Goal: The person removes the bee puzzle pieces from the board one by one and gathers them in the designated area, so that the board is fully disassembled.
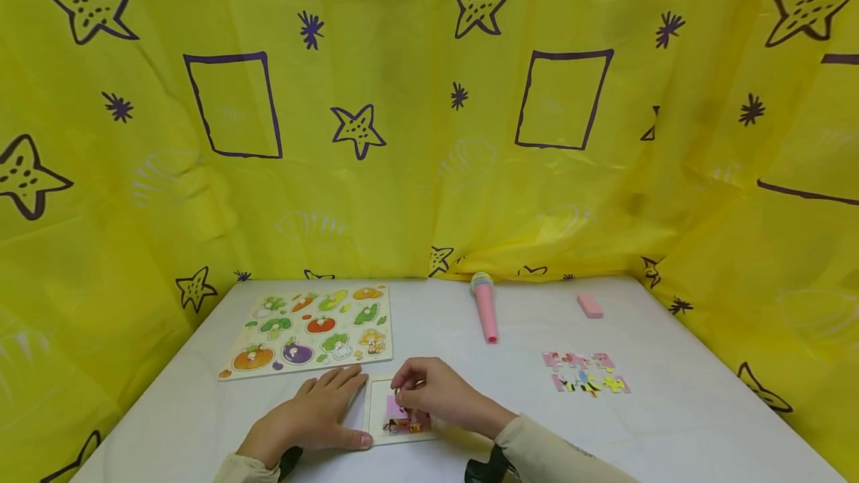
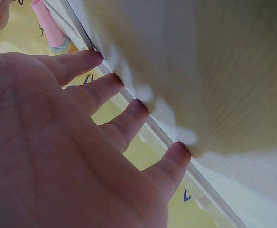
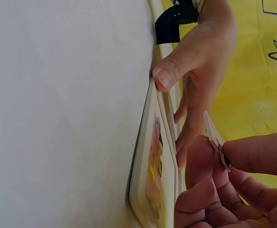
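Note:
A small white puzzle tray (image 1: 368,412) lies on the table, with colourful jigsaw pieces (image 1: 416,423) along the near side of its recess. Between thumb and fingers my right hand (image 1: 443,397) pinches a thin jigsaw piece (image 3: 211,129), held over the tray. To the tray's left my left hand (image 1: 312,412) rests palm down with fingers straight and spread. Its thumb (image 3: 164,78) presses at the tray's near left corner. In the left wrist view its fingertips (image 2: 179,151) touch the white tabletop.
Beyond my left hand lies a wooden vegetable puzzle board (image 1: 295,317). A pink toy microphone (image 1: 486,315) lies farther back. On the right are a pink block (image 1: 590,306) and two rows of loose jigsaw pieces (image 1: 579,361). A yellow curtain (image 1: 409,200) surrounds the table.

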Motion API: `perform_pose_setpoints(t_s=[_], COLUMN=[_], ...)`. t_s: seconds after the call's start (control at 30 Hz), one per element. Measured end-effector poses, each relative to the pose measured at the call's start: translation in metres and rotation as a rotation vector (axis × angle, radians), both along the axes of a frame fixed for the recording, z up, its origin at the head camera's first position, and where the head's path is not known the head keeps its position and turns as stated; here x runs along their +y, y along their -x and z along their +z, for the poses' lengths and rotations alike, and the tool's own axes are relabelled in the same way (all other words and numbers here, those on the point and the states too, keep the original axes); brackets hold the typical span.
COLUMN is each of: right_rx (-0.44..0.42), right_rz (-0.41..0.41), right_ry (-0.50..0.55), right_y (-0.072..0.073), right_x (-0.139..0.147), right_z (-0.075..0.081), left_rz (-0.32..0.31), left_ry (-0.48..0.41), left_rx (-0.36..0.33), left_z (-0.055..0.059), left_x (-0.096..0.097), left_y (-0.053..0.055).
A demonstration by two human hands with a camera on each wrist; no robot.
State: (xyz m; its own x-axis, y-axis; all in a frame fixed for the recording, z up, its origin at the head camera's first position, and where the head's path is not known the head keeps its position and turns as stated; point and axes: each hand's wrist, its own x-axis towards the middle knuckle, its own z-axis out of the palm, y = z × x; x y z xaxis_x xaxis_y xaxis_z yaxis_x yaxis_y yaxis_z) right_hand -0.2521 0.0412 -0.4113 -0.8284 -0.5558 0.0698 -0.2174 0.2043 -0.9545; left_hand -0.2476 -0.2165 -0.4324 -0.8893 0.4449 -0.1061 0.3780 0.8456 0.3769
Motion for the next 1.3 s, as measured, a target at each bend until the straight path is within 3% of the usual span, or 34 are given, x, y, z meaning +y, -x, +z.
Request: perform_pose_setpoints(t_s=[0.17, 0.47, 0.83, 1.07, 1.3], right_rx=[0.010, 0.036, 0.014, 0.058, 0.073], right_rz=[-0.023, -0.048, -0.128, -0.176, -0.227], right_ry=[-0.007, 0.004, -0.014, -0.050, -0.152], right_y=[0.002, 0.004, 0.002, -0.002, -0.008], right_x=[0.017, 0.056, 0.114, 0.159, 0.202], right_z=[0.000, 0.004, 0.012, 0.017, 0.019], left_rz=[0.001, -0.027, -0.019, 0.010, -0.004], left_ry=[0.022, -0.023, -0.030, -0.001, -0.027], left_rx=[-0.018, 0.001, -0.011, -0.036, -0.020], left_z=[0.006, -0.007, -0.005, 0.005, -0.002], left_x=[0.002, -0.003, 0.000, 0.004, -0.001], left_y=[-0.002, 0.004, 0.002, -0.004, 0.000])
